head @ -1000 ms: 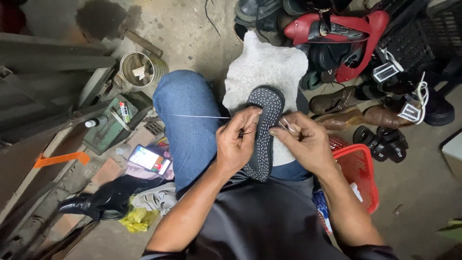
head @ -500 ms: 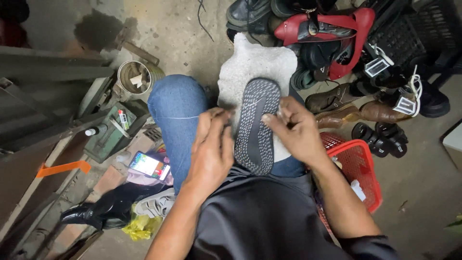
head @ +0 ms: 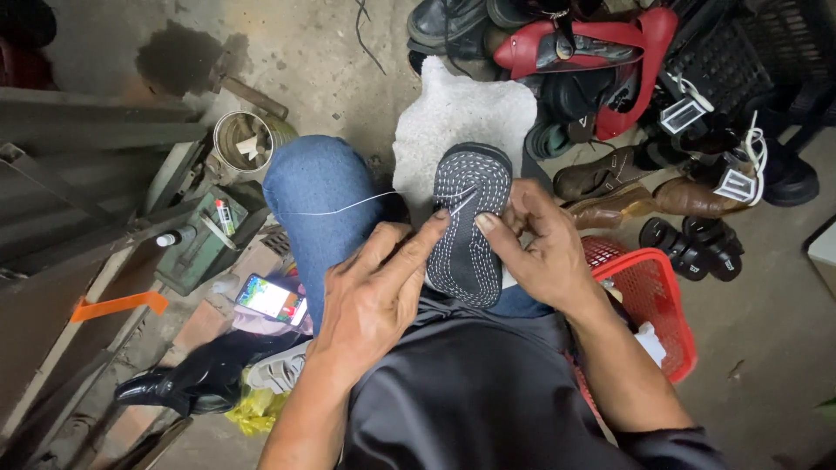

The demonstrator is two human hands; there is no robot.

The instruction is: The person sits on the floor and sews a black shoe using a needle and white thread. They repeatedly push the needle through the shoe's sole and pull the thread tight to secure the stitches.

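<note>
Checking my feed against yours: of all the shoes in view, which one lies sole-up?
The dark shoe on the person's lap, held between the left hand and right hand. Its sole, crossed by rows of white stitches, faces the camera; the piled shoes beyond show their uppers.

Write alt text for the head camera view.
Two hands hold a dark shoe sole on the person's lap: left hand on its edge, right hand pinching a needle, white thread trailing left. Worn shoes and a red basket lie on concrete.
</note>
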